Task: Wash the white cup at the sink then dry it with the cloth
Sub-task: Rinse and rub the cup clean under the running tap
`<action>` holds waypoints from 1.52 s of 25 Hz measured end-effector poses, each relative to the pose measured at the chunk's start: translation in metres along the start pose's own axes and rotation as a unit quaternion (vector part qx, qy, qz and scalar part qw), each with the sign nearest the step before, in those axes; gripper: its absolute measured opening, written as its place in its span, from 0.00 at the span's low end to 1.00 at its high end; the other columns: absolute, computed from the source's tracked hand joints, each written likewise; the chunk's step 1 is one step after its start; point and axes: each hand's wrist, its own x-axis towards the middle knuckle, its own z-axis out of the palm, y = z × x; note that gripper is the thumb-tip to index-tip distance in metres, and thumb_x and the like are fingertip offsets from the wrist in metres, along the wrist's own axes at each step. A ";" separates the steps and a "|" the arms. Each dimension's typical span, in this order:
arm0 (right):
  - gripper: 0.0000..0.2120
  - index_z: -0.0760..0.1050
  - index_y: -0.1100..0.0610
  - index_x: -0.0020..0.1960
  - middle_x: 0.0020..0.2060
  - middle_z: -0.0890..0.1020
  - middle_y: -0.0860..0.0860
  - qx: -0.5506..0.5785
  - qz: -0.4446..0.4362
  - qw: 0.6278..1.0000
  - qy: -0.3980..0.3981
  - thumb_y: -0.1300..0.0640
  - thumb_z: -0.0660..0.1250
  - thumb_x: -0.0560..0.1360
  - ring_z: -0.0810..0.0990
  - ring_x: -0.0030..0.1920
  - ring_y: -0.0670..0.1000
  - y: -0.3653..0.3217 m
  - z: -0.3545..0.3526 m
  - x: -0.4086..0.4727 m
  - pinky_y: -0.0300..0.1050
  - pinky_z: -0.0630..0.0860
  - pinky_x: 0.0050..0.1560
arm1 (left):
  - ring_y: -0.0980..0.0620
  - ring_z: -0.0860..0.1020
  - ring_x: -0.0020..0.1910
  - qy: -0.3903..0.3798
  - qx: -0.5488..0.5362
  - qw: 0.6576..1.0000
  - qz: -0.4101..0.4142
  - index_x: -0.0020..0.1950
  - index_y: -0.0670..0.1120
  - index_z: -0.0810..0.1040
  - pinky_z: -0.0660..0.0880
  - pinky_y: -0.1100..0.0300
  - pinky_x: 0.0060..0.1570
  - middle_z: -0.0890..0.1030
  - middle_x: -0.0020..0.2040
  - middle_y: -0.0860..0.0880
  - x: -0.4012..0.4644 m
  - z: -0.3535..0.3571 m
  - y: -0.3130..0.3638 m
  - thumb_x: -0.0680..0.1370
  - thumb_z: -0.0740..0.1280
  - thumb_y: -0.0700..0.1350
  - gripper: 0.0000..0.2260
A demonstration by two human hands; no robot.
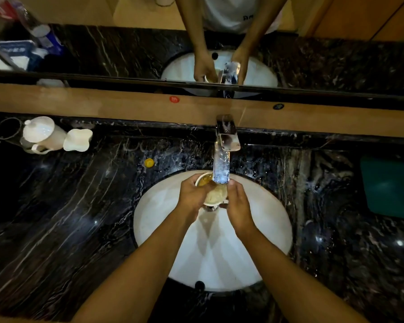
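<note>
Counter (68, 217): dark veined stone, running the full width of the view, with a wooden ledge (103, 106) along its back edge and a mirror (126, 50) above the ledge. Sink (163, 206): white oval basin set in the middle of the counter, an overflow hole at its near rim. Cloth (387, 185): dark green, lying flat at the right edge of the counter, well apart from the sink. Tap (222, 159): chrome, mounted at the back edge, its spout reaching out over the far side of the basin. Teapot (42, 134): white, lidded, at the back left corner, with a white dish (77, 139) just beside it. Left hand (194, 194): fingers curled around the cup (216, 194) from the left side. Right hand (237, 203): closed against the cup's right side; how firmly it grips cannot be told. The cup is held between both hands over the far part of the basin, directly below the spout, its mouth tilted up and frothy inside. Yellow cap (149, 162): small, round, on the counter left of the tap.
</note>
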 end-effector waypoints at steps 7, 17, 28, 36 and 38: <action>0.12 0.79 0.55 0.63 0.57 0.85 0.59 0.094 0.043 0.993 -0.054 0.62 0.62 0.83 0.85 0.56 0.61 0.016 0.002 0.007 0.61 0.84 0.53 | 0.37 0.85 0.52 -0.049 0.063 0.997 -0.006 0.56 0.46 0.81 0.83 0.36 0.50 0.86 0.53 0.40 -0.008 0.000 0.001 0.82 0.61 0.34 0.13; 0.08 0.77 0.58 0.56 0.53 0.84 0.60 -0.024 0.077 0.997 -0.001 0.57 0.61 0.83 0.85 0.51 0.60 0.013 0.008 0.019 0.65 0.85 0.42 | 0.48 0.84 0.46 -0.018 0.131 0.989 0.063 0.54 0.49 0.82 0.83 0.55 0.43 0.86 0.48 0.49 -0.007 -0.001 -0.012 0.74 0.74 0.35 0.13; 0.12 0.77 0.59 0.60 0.54 0.84 0.57 -0.138 0.016 0.989 0.040 0.54 0.63 0.83 0.83 0.53 0.58 0.032 0.000 0.031 0.59 0.84 0.52 | 0.38 0.83 0.54 -0.128 -0.002 0.991 -0.038 0.61 0.46 0.79 0.84 0.45 0.41 0.83 0.58 0.41 -0.003 -0.007 -0.023 0.68 0.66 0.22 0.28; 0.12 0.73 0.54 0.61 0.52 0.82 0.53 -0.104 0.023 0.994 0.013 0.63 0.63 0.79 0.82 0.50 0.53 0.037 0.012 0.020 0.48 0.81 0.50 | 0.38 0.85 0.49 0.065 -0.035 0.997 -0.028 0.53 0.45 0.82 0.85 0.44 0.42 0.85 0.55 0.36 0.004 0.002 -0.040 0.81 0.68 0.38 0.05; 0.16 0.72 0.51 0.61 0.52 0.83 0.52 -0.084 0.025 0.996 0.001 0.65 0.65 0.77 0.83 0.50 0.50 0.034 0.014 0.017 0.48 0.81 0.51 | 0.41 0.85 0.48 0.050 -0.071 0.995 -0.051 0.55 0.47 0.82 0.84 0.49 0.37 0.85 0.54 0.39 0.008 0.005 -0.037 0.83 0.64 0.38 0.08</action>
